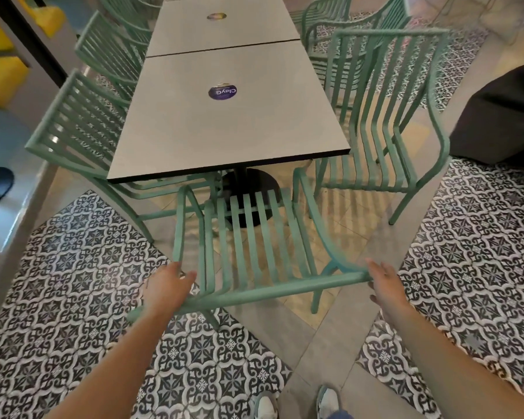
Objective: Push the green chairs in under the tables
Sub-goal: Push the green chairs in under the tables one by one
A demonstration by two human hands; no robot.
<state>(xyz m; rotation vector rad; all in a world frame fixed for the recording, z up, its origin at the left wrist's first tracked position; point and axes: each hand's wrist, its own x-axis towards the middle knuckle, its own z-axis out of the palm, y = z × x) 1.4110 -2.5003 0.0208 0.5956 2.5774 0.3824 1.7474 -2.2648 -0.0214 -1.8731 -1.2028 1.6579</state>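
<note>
A green slatted chair [254, 237] stands at the near end of a grey square table [233, 116], its back toward the person and its seat partly under the table edge, close to the black pedestal base [248, 189]. Both hands are at the top rail of the chair's back — the left hand [167, 290] at the rail's left end, fingers loosely curved against it with the thumb reaching over, though motion blur hides whether it truly grasps the rail; the right hand [386, 284] at the right end, fingers straight and relaxed, touching or just beside the rail. Another green chair [384, 116] stands on the right of the table, angled and pulled out, and a third [82, 125] sits on the left, tucked against the table side. More green chairs line a second grey table [224, 25] farther off. A round blue sticker [222, 92] lies on the near tabletop. The floor shows black-and-white patterned tiles [73, 282], and the person's pale shoes [297, 403] appear at the bottom.
</note>
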